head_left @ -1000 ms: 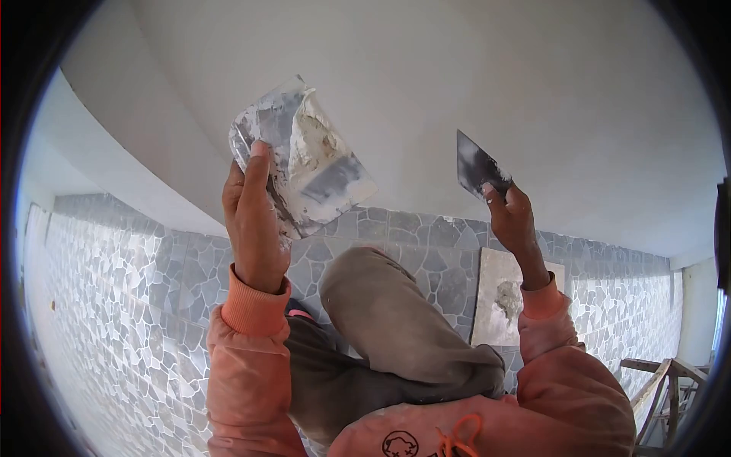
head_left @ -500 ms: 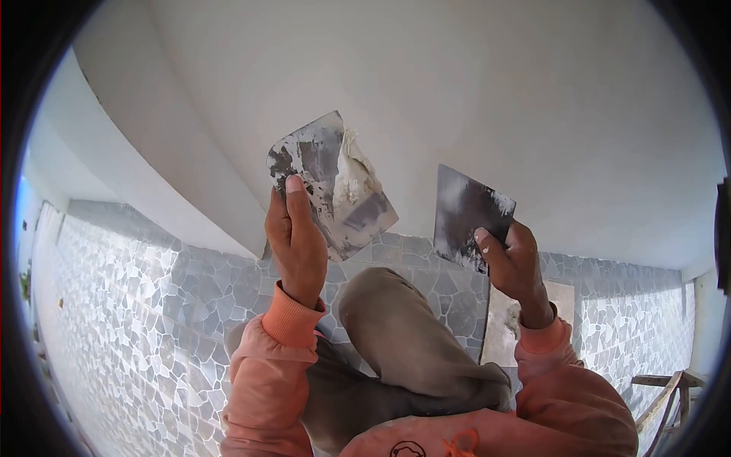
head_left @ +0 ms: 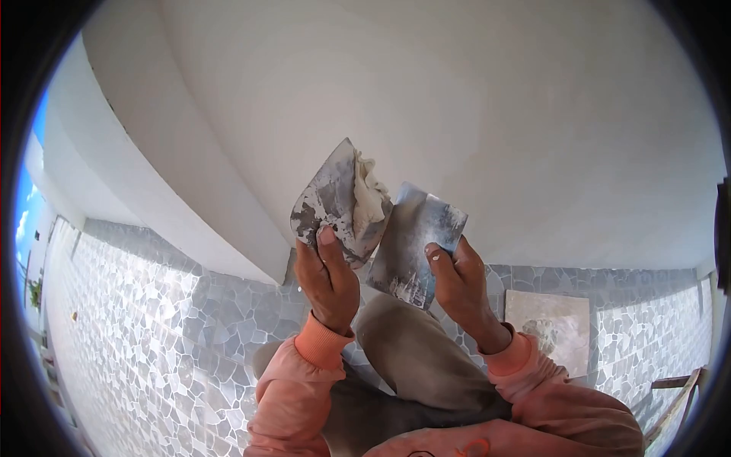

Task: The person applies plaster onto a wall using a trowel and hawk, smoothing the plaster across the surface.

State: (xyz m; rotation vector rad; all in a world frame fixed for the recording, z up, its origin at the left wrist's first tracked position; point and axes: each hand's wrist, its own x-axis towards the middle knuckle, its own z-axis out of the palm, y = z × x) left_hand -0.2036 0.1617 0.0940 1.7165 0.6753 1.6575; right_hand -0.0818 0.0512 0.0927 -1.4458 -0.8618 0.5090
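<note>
My left hand (head_left: 329, 280) grips a stained metal putty blade (head_left: 324, 202), thumb pressed on its near face. A thick lump of off-white putty (head_left: 371, 196) sits along the right side of that blade. In my right hand (head_left: 461, 286) is a second flat putty blade (head_left: 411, 244), greyish and smeared white, with the thumb on its face. The left edge of this second blade is right at the putty-loaded side of the first. Both blades are held up in front of the white wall (head_left: 518, 137), above my bent knee.
A pale square board (head_left: 560, 324) with putty residue lies on the stone-patterned floor (head_left: 175, 320) to my right. Part of a wooden stand (head_left: 678, 404) shows at the lower right. A curved white ledge (head_left: 175, 194) runs along the left.
My right hand has brought its blade left, up against the loaded blade. My left hand has moved slightly right and down, and its blade is turned more edge-on. The view has shifted a little.
</note>
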